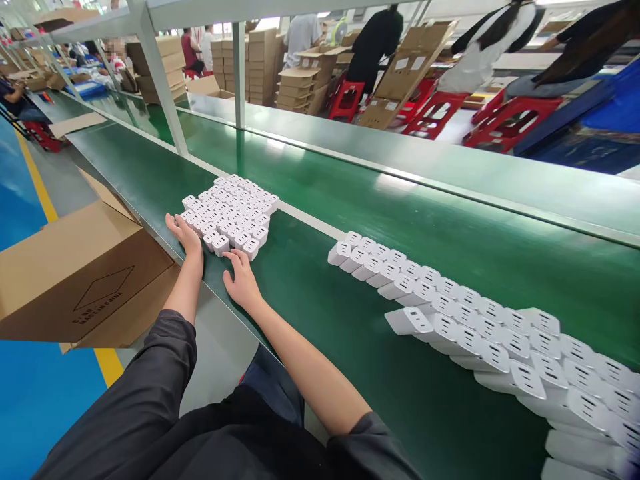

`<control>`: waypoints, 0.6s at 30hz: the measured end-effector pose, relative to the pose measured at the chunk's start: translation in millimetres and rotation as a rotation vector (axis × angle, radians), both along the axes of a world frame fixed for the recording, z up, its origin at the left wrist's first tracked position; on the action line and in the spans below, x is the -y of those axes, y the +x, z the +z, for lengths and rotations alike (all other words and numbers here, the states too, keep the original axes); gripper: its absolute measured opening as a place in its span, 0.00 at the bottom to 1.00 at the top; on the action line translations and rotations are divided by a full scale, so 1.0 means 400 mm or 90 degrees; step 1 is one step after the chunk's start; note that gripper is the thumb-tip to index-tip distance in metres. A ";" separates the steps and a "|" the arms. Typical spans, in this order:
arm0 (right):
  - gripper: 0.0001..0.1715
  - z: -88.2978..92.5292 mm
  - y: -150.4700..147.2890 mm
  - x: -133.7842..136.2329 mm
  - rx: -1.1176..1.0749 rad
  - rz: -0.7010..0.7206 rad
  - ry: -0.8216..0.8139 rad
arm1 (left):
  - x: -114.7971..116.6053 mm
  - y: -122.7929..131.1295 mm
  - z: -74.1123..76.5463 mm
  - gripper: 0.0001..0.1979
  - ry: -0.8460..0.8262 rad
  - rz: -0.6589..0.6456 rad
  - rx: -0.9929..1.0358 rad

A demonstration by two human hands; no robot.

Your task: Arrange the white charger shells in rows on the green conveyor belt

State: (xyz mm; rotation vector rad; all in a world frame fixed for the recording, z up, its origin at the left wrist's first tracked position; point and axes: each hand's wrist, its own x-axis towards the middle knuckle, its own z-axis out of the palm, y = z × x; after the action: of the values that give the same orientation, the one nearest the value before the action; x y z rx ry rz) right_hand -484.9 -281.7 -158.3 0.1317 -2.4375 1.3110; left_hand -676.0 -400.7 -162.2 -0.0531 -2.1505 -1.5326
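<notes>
White plug-shaped blocks with dark slots stand upright in a tight cluster (230,212) on the green bench (305,313). My left hand (185,235) lies against the cluster's left side, its fingers spread and nothing gripped. At the near edge of the same cluster, my right hand (241,279) touches the closest blocks with its fingers apart. A second, longer group of the same white blocks (465,320) runs in slanted rows toward the lower right, away from both hands.
An open cardboard box (85,267) stands left of the bench edge. Metal posts (161,87) rise behind the cluster. Across the bench, several people sit on red stools (435,113) near stacked cartons (250,67).
</notes>
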 end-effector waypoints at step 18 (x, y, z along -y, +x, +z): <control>0.27 0.032 0.096 -0.035 0.043 0.172 0.456 | -0.023 -0.044 0.058 0.48 0.097 -0.085 -0.054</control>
State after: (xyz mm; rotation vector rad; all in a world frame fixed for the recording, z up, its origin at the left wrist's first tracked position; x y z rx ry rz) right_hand -446.5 -267.9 -145.4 0.6229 -2.9104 0.4665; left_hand -693.7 -391.4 -139.1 -0.2096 -1.9928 -1.7341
